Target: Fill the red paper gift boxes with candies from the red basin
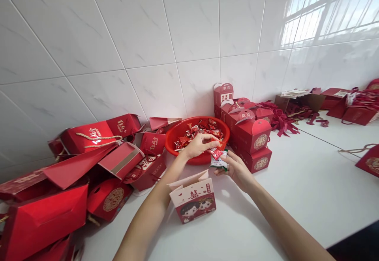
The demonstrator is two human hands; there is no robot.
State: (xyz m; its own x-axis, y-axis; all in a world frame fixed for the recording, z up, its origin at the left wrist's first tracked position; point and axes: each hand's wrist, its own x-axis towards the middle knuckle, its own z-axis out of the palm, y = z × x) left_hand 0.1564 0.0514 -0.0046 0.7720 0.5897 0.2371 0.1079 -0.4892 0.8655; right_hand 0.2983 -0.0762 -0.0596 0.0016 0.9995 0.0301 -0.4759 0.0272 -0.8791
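My left hand (199, 145) is closed on a red candy packet (215, 153) at the front rim of a red plastic basin (171, 150). Wrapped candies (204, 126), mostly red, fill the basin. Just to the right, my right hand (233, 168) grips a white and green packet (218, 162) between thumb and fingers. The two packets overlap, so which hand bears each edge is partly hidden. Below my hands a small open-topped gift box (194, 201) stands upright, pink and red with two cartoon figures.
Red gift boxes and bags (115, 162) lie piled at the left. Closed red boxes (251, 134) are stacked right of the basin, beside dark red ribbons (280, 119). More boxes (359, 109) stand far right on the white table (314, 178). A tiled wall (195, 24) rises behind.
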